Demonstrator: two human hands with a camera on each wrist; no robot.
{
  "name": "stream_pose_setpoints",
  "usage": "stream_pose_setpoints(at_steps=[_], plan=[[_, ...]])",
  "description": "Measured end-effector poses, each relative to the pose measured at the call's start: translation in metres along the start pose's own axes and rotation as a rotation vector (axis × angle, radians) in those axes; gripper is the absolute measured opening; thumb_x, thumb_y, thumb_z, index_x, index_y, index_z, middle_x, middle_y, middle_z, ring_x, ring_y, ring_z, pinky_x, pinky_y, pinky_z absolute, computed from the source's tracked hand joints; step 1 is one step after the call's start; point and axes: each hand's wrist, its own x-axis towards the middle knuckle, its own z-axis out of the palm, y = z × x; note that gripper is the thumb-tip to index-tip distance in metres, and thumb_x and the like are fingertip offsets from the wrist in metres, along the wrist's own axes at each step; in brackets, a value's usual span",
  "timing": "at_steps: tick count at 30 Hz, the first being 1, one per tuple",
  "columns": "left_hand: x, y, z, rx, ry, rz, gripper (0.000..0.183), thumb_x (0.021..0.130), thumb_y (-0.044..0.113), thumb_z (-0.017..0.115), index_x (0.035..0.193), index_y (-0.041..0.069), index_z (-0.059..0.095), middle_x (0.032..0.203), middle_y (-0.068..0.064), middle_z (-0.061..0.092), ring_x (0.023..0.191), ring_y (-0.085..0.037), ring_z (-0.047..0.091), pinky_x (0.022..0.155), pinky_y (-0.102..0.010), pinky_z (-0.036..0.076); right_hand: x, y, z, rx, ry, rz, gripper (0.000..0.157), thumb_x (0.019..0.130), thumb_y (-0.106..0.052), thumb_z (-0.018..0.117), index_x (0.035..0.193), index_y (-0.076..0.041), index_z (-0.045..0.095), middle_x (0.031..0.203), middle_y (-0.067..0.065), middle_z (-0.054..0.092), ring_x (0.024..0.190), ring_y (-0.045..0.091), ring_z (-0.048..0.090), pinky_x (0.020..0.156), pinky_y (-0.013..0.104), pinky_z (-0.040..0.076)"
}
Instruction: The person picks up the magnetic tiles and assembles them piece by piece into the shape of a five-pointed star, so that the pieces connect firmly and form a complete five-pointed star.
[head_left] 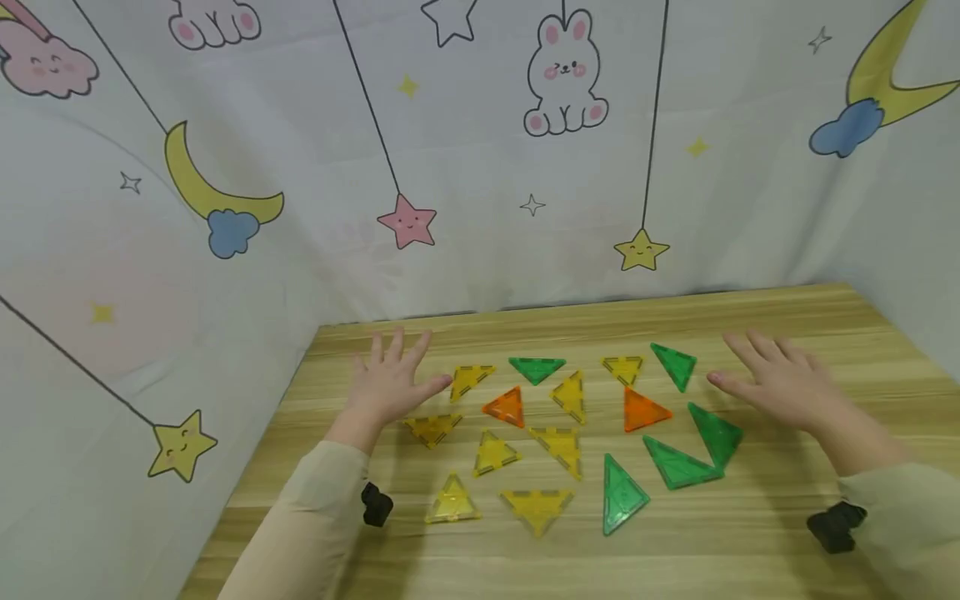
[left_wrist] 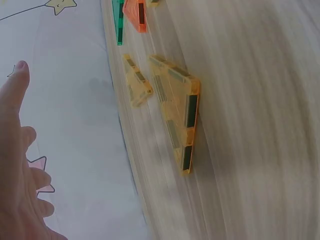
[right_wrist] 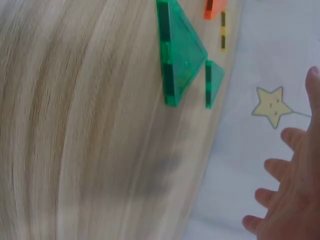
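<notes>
Translucent triangular magnetic tiles lie spread over the wooden table. My left hand (head_left: 385,385) is held with spread fingers at the left of the group, its thumb near a yellow tile (head_left: 470,381). Below that hand lies another yellow tile (head_left: 433,429), large in the left wrist view. My right hand (head_left: 780,379) is spread at the right side, thumb pointing toward a green tile (head_left: 675,365). Closest under it is a second green tile (head_left: 716,435), also seen in the right wrist view. Both hands hold nothing. Two orange tiles, one at the left (head_left: 506,407) and one at the right (head_left: 645,410), sit mid-group.
The table (head_left: 675,558) has light wood grain and ends at a white curtain (head_left: 480,167) printed with stars, moons and rabbits. Several more yellow tiles and a green tile (head_left: 622,495) lie toward the front. Black wrist cameras sit at both cuffs.
</notes>
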Motion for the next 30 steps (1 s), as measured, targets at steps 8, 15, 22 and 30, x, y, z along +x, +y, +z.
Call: stream_pose_setpoints(at_steps=[8, 15, 22, 30], plan=[[-0.002, 0.006, 0.005, -0.047, -0.012, 0.061, 0.083, 0.086, 0.071, 0.038, 0.152, 0.030, 0.010, 0.155, -0.015, 0.002, 0.138, -0.044, -0.003, 0.101, -0.068, 0.005, 0.002, -0.016, 0.009, 0.035, 0.048, -0.089, 0.083, 0.091, -0.058, 0.047, 0.149, -0.005, 0.021, 0.146, 0.030, 0.020, 0.125, 0.058, 0.019, 0.088, 0.075, 0.017], [-0.003, 0.011, 0.005, -0.026, 0.018, 0.151, 0.084, 0.085, 0.072, 0.038, 0.152, 0.029, 0.012, 0.155, -0.014, 0.010, 0.139, -0.042, 0.008, 0.105, -0.061, 0.010, 0.006, -0.030, 0.014, 0.072, 0.081, -0.161, 0.084, 0.088, -0.054, 0.056, 0.147, -0.002, 0.027, 0.145, 0.028, 0.025, 0.122, 0.056, 0.026, 0.088, 0.074, 0.021], [-0.008, 0.008, 0.009, -0.044, -0.005, 0.187, 0.088, 0.082, 0.075, 0.039, 0.152, 0.029, 0.010, 0.155, -0.013, 0.011, 0.139, -0.039, 0.010, 0.105, -0.060, 0.010, 0.011, -0.047, 0.023, 0.090, 0.079, -0.199, 0.085, 0.085, -0.055, 0.060, 0.144, -0.001, 0.033, 0.142, 0.027, 0.033, 0.116, 0.056, 0.034, 0.086, 0.071, 0.027], [-0.015, 0.006, 0.019, -0.082, 0.005, 0.208, 0.100, 0.074, 0.063, 0.067, 0.151, 0.023, 0.018, 0.154, -0.011, 0.017, 0.137, -0.039, 0.018, 0.102, -0.064, 0.013, 0.018, -0.071, 0.032, 0.185, 0.060, -0.305, 0.081, 0.083, -0.049, 0.065, 0.141, 0.001, 0.038, 0.140, 0.025, 0.039, 0.119, 0.052, 0.036, 0.092, 0.065, 0.027]])
